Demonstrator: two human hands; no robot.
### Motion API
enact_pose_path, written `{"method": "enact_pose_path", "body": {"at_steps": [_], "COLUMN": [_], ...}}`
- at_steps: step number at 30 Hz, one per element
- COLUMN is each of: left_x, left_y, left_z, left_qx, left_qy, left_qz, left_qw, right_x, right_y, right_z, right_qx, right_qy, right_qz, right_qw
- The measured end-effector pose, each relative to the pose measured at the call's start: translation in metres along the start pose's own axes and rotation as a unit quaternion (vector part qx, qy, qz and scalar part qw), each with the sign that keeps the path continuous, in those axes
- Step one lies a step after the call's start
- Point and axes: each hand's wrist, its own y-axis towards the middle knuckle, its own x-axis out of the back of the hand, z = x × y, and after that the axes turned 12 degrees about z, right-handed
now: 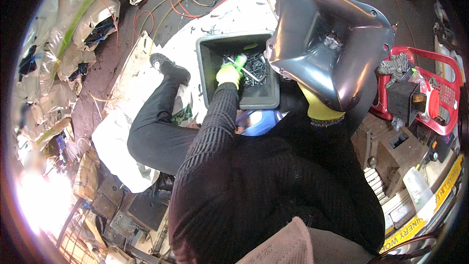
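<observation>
1. Nearest the camera, a brown cap brim [286, 244] juts into the lower edge, with the black shirt [273, 176] beyond it.
2. A glossy dark plastic shell [331, 51] is up at the person's right, tilted over the right side of the grey bin [201, 76]. It looks fully formed, with small holes along its rim.
3. Small dark pieces [256, 68] lie loose in the bin, so some handling seems done; the tool is away from the shell, and how much remains cannot be told.
4. The left arm reaches forward, nearly straight; the left hand [228, 75], in a yellow-green glove, is over the bin, fingers closed around a green-handled tool [241, 60].
5. The right hand [321, 109], gloved in yellow, is under the shell's near edge. Its fingers are hidden, so whether they grip or merely support cannot be told.
</observation>
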Motion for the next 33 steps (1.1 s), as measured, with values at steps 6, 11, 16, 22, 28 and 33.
{"method": "enact_pose_path", "body": {"at_steps": [6,11,16,22,28,33], "left_x": [-0.01,-0.054,-0.018,0.092,0.116,0.06], "left_y": [-0.02,0.006,-0.003,-0.113,-0.154,-0.181], "left_z": [-0.023,-0.052,-0.049,-0.018,0.024,0.04], "left_qx": [-0.021,-0.273,-0.363,-0.322,-0.133,-0.039], "left_qy": [-0.074,0.346,0.306,-0.229,-0.519,-0.15], "left_qz": [0.004,0.045,0.02,-0.099,-0.142,-0.03], "left_qw": [0.997,0.896,0.88,0.913,0.833,0.987], "right_x": [0.006,0.007,-0.013,-0.058,-0.102,-0.119], "right_y": [0.003,0.002,0.018,0.074,0.067,0.039], "right_z": [0.0,-0.008,-0.011,0.012,0.029,0.031], "right_qx": [-0.016,-0.035,-0.029,0.092,0.208,0.249], "right_qy": [-0.019,-0.047,-0.083,-0.229,-0.428,-0.567], "right_qz": [-0.011,-0.015,0.018,0.096,0.125,0.129], "right_qw": [1.0,0.998,0.996,0.964,0.871,0.774]}}
